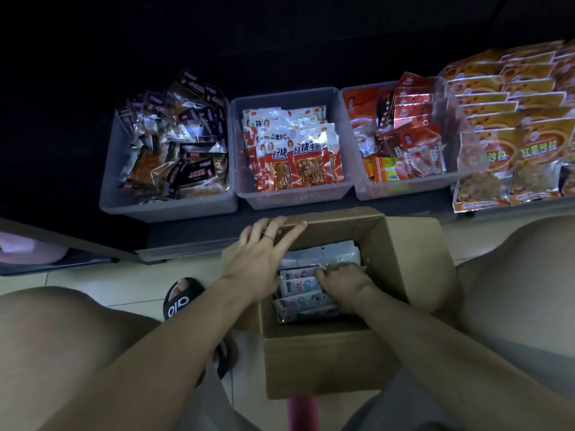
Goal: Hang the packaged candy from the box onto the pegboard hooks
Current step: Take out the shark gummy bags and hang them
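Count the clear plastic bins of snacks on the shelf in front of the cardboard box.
3, side by side: the left bin holds dark packets, the middle bin red-and-white packets, the right bin red packets. Stacked orange packets on the far right may hide another.

Between your knees sits a matt brown cardboard box (336,368) holding glossy plastic candy packets (303,293). Beyond it, three translucent, smooth plastic bins (295,199) hold shiny, crinkled foil-like snack bags (298,157). The floor (124,290) is smooth pale tile.
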`<state>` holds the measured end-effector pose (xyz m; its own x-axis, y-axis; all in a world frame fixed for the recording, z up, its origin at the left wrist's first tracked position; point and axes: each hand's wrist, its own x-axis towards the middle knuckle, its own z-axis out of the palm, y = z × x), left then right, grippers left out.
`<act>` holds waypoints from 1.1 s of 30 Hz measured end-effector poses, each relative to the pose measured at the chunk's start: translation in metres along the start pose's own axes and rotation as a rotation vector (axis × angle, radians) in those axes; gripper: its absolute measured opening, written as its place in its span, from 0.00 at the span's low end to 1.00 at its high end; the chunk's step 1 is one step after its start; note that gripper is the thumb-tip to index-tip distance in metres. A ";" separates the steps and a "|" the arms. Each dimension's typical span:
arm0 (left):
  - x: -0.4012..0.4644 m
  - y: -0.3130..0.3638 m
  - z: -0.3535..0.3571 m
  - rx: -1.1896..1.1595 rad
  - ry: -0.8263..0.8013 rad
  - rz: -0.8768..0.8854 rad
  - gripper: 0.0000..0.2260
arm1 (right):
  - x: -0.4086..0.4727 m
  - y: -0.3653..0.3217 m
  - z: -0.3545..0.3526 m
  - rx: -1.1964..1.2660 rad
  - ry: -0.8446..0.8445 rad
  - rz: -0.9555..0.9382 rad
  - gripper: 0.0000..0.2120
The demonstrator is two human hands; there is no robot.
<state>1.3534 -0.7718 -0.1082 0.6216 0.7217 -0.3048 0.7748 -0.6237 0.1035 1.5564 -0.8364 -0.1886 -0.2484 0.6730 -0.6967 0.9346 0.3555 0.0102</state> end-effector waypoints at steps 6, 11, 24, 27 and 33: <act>0.003 -0.001 -0.002 0.002 -0.009 0.001 0.56 | -0.011 0.008 -0.004 0.026 0.003 -0.096 0.35; 0.004 -0.002 -0.009 -0.022 -0.050 0.018 0.53 | -0.028 0.014 -0.017 0.156 0.101 -0.076 0.31; -0.003 -0.017 -0.093 -0.481 0.007 -0.049 0.35 | -0.091 0.036 -0.069 0.717 0.407 0.063 0.19; -0.015 -0.031 -0.127 -0.759 0.151 -0.078 0.38 | -0.125 0.048 -0.090 0.953 0.463 0.101 0.22; -0.031 -0.024 -0.157 -1.201 0.186 -0.163 0.42 | -0.178 0.061 -0.133 1.391 0.571 0.063 0.27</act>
<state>1.3334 -0.7317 0.0470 0.4384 0.8584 -0.2665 0.3981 0.0804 0.9138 1.6242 -0.8484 0.0313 0.0438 0.9349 -0.3523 0.3544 -0.3442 -0.8694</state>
